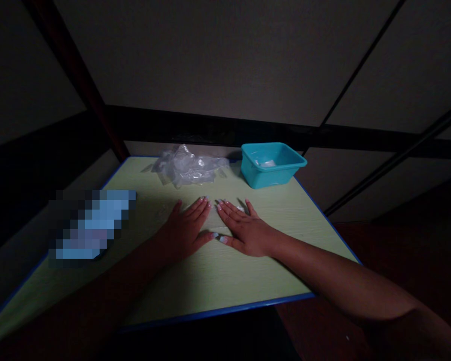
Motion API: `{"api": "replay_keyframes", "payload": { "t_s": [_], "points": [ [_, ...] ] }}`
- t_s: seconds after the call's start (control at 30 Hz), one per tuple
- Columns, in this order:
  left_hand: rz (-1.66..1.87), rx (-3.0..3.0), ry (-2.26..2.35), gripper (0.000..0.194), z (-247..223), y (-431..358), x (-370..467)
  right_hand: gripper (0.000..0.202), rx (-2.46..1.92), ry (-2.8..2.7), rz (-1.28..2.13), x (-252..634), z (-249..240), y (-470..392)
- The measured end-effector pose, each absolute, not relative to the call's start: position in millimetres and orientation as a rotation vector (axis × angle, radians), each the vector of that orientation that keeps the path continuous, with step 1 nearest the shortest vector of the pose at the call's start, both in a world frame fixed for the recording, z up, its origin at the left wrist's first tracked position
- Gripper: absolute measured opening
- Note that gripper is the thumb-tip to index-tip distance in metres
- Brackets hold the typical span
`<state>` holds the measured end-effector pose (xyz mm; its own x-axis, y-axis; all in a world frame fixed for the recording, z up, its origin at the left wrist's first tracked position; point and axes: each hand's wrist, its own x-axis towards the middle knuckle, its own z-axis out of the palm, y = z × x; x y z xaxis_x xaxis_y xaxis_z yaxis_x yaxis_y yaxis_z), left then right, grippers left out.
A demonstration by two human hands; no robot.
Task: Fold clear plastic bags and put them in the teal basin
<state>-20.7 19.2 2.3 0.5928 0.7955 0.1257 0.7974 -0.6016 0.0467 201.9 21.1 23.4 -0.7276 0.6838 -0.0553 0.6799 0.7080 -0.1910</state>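
Note:
Both palms lie face down near the middle of a pale green table (225,281). My left hand (191,224) is flat with fingers stretched out and thumb pointing inward. My right hand (246,228) mirrors it, fingers extended, the two thumb tips almost meeting. Under and around the fingers, faint glints show what looks like a thin sheet of clear plastic (241,208); the hands cover most of it. Beyond the left hand sits a crumpled heap of clear plastic bags (190,168).
A turquoise plastic basket (270,176) stands at the far right corner, with something whitish inside. On the left edge lies a blurred-out object with a bright blue face (101,220). Blue trim (210,313) borders the table, and a panelled wall (210,65) rises behind it.

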Motion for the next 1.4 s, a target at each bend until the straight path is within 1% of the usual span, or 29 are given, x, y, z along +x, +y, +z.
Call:
{"api": "replay_keyframes", "payload": {
  "t_s": [0.2,0.4,0.47,0.57,0.67,0.8,0.93,1.07,1.2,1.4],
  "points": [
    [-0.171,-2.734,-1.525,0.061,2.0,22.6,-23.1,0.082,-1.329,-2.876,0.315,201.4,24.4,21.1],
    [-0.182,-2.536,-1.703,0.063,2.3,23.8,-24.4,0.084,-1.471,-2.826,0.326,202.7,28.3,18.7],
    [-0.230,-2.550,-1.657,0.063,6.3,21.7,-21.2,0.085,-1.485,-2.818,0.331,203.0,29.1,18.3],
    [-0.304,-2.696,-1.439,0.063,12.0,16.1,-12.7,0.085,-1.480,-2.819,0.311,202.8,28.8,18.2],
    [-0.275,-2.810,-1.335,0.063,12.3,10.6,-4.6,0.085,-1.486,-2.836,0.289,202.8,28.3,18.5],
    [-0.174,-2.850,-1.380,0.064,9.2,8.4,-0.4,0.083,-1.515,-2.798,0.205,202.2,29.6,18.5],
    [-0.101,-2.845,-1.417,0.067,11.1,8.9,0.1,0.080,-1.390,-2.796,0.094,199.8,29.3,18.4],
    [-0.099,-2.854,-1.450,0.071,11.6,9.4,-0.3,0.076,-1.350,-2.885,0.191,199.8,25.1,19.5],
    [-0.142,-2.828,-1.482,0.072,7.9,10.4,-1.8,0.081,-1.424,-2.913,0.243,203.0,25.2,19.9],
    [-0.102,-2.711,-1.601,0.068,3.3,13.8,-8.8,0.085,-1.579,-2.901,0.260,206.5,32.3,15.8]
  ]
}}
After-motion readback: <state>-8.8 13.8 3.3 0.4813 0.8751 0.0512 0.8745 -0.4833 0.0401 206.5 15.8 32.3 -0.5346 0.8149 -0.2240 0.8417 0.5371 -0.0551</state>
